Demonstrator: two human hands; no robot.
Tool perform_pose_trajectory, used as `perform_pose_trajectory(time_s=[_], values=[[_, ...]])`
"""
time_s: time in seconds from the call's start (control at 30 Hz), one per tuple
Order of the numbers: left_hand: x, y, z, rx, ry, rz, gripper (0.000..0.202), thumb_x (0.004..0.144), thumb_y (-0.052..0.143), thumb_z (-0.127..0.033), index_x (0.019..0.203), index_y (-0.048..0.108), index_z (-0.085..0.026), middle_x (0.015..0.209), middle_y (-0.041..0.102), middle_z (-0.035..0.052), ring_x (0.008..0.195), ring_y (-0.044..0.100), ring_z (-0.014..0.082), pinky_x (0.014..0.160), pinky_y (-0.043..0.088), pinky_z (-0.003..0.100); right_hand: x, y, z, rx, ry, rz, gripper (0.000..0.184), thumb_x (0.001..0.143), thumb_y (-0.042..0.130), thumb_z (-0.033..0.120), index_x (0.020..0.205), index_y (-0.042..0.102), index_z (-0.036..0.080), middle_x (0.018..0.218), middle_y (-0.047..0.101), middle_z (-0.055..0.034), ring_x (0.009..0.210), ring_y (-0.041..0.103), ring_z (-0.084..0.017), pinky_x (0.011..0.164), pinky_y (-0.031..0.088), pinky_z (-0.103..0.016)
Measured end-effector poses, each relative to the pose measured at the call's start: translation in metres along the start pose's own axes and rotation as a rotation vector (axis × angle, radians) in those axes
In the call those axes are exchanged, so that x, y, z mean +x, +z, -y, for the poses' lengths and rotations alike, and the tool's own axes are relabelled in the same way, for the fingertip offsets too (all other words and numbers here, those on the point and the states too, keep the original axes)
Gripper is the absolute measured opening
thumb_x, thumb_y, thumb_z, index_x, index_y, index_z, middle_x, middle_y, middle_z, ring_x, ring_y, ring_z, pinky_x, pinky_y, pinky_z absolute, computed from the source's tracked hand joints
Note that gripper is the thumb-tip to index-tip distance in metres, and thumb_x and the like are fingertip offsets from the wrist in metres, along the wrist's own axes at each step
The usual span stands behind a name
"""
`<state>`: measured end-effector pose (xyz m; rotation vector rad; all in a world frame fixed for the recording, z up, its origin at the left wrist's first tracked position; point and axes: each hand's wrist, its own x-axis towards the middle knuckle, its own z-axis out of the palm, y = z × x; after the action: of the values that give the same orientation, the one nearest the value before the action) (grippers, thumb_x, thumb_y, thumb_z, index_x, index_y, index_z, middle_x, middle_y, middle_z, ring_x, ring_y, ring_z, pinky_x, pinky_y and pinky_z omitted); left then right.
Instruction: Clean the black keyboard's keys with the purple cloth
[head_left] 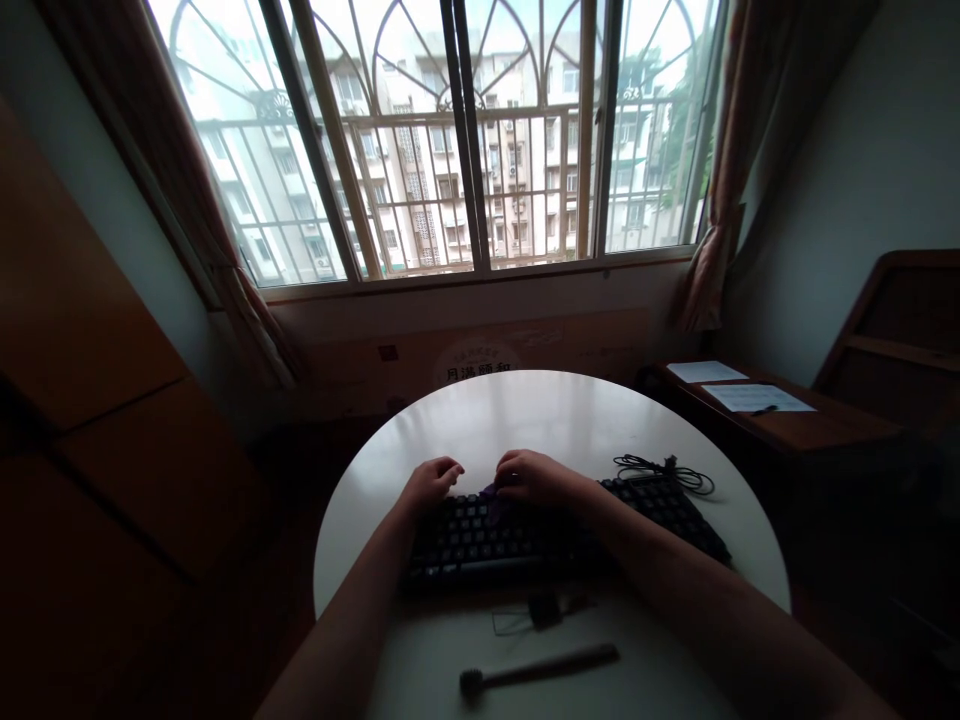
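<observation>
A black keyboard (480, 545) lies across the round white table, its cable (664, 470) coiled behind its right end. My right hand (531, 476) is closed on a small purple cloth (491, 497), which touches the keys near the back row. My left hand (435, 482) rests at the keyboard's back left corner, fingers loosely bent and apart, with nothing seen in them. In front of the keyboard lies a small dark tool with thin wire loops (544, 610), probably a keycap puller. Nearer to me is a dark-handled brush (544, 668), bristles to the left.
The round table's white top (525, 400) extends around the keyboard. On the right stands a wooden desk (840, 425) with paper sheets (757, 397) and a pen (765, 409), beside a wooden chair (900, 320). A wooden cabinet (90, 400) is at left; a barred window is ahead.
</observation>
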<state>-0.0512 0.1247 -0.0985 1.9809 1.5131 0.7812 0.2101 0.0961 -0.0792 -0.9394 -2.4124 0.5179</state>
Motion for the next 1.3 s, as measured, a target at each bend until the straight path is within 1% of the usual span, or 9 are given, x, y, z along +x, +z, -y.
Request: perform_pose_trajectory(time_s=[0.1, 0.2, 0.37, 0.5, 0.6, 0.83, 1.03, 1.17, 1.3], values=[[0.001, 0.0, 0.002, 0.007, 0.005, 0.002, 0.039, 0.078, 0.053, -0.049, 0.089, 0.074, -0.017, 0.078, 0.071, 0.0066, 0.07, 0.066, 0.0222, 0.064, 0.05, 0.031, 0.002, 0.006, -0.003, -0.006, -0.006, 0.065, 0.016, 0.089, 0.07, 0.031, 0.099, 0.08, 0.025, 0.114, 0.071, -0.0064, 0.102, 0.067, -0.023, 0.09, 0.05, -0.03], [0.002, 0.001, 0.003, 0.008, 0.006, 0.003, 0.04, 0.078, 0.053, -0.049, 0.09, 0.074, -0.017, 0.078, 0.071, 0.0064, 0.07, 0.066, 0.0223, 0.065, 0.05, 0.031, 0.004, 0.01, -0.008, -0.01, 0.013, 0.086, 0.017, 0.089, 0.07, 0.034, 0.097, 0.081, 0.024, 0.115, 0.072, -0.0068, 0.102, 0.067, -0.024, 0.089, 0.05, -0.03], [0.003, 0.002, 0.005, 0.004, 0.004, 0.004, 0.038, 0.078, 0.054, -0.047, 0.09, 0.074, -0.016, 0.078, 0.072, 0.0062, 0.07, 0.066, 0.0218, 0.065, 0.05, 0.031, 0.008, 0.012, -0.007, -0.009, 0.032, 0.049, 0.011, 0.085, 0.075, 0.026, 0.092, 0.081, 0.022, 0.106, 0.074, -0.0044, 0.092, 0.068, -0.019, 0.083, 0.049, -0.025], [0.004, 0.002, 0.007, -0.003, -0.002, 0.004, 0.039, 0.078, 0.054, -0.047, 0.091, 0.074, -0.016, 0.078, 0.071, 0.006, 0.068, 0.065, 0.0213, 0.064, 0.05, 0.03, 0.009, 0.012, -0.001, -0.038, 0.057, 0.026, 0.008, 0.082, 0.077, 0.023, 0.088, 0.081, 0.02, 0.097, 0.074, -0.0033, 0.084, 0.068, -0.017, 0.078, 0.048, -0.023], [0.005, 0.003, 0.007, -0.007, -0.006, 0.004, 0.04, 0.078, 0.053, -0.048, 0.091, 0.073, -0.016, 0.078, 0.071, 0.006, 0.067, 0.065, 0.0209, 0.063, 0.049, 0.03, 0.008, 0.009, 0.002, -0.067, 0.073, 0.042, 0.01, 0.083, 0.076, 0.026, 0.089, 0.081, 0.021, 0.097, 0.075, -0.0033, 0.087, 0.068, -0.018, 0.078, 0.047, -0.024], [0.001, 0.001, 0.003, -0.005, -0.006, 0.002, 0.042, 0.077, 0.053, -0.05, 0.09, 0.074, -0.015, 0.079, 0.071, 0.0072, 0.068, 0.065, 0.022, 0.064, 0.05, 0.031, 0.006, 0.004, 0.006, -0.136, 0.131, 0.135, 0.016, 0.086, 0.072, 0.032, 0.097, 0.081, 0.023, 0.1, 0.077, -0.0039, 0.088, 0.068, -0.019, 0.076, 0.046, -0.024], [0.0, 0.0, 0.0, 0.007, -0.004, 0.007, 0.042, 0.077, 0.052, -0.049, 0.09, 0.074, -0.016, 0.078, 0.071, 0.0069, 0.069, 0.065, 0.0219, 0.064, 0.05, 0.031, 0.006, -0.001, 0.013, -0.203, 0.166, 0.138, 0.018, 0.086, 0.072, 0.035, 0.097, 0.081, 0.024, 0.104, 0.077, -0.004, 0.093, 0.068, -0.021, 0.078, 0.044, -0.025], [0.001, 0.0, 0.001, 0.012, -0.01, 0.007, 0.042, 0.078, 0.052, -0.049, 0.091, 0.074, -0.016, 0.079, 0.071, 0.0068, 0.07, 0.066, 0.0217, 0.065, 0.05, 0.031, 0.001, -0.01, 0.011, -0.224, 0.201, 0.162, 0.02, 0.084, 0.071, 0.035, 0.098, 0.081, 0.024, 0.097, 0.078, -0.005, 0.085, 0.068, -0.021, 0.071, 0.043, -0.025], [0.0, 0.0, 0.001, 0.015, -0.015, 0.011, 0.04, 0.078, 0.053, -0.048, 0.091, 0.074, -0.016, 0.079, 0.071, 0.007, 0.071, 0.066, 0.0222, 0.065, 0.05, 0.031, -0.003, -0.017, 0.008, -0.196, 0.221, 0.223, 0.022, 0.084, 0.07, 0.036, 0.099, 0.081, 0.024, 0.088, 0.078, -0.0031, 0.072, 0.066, -0.017, 0.062, 0.041, -0.022]])
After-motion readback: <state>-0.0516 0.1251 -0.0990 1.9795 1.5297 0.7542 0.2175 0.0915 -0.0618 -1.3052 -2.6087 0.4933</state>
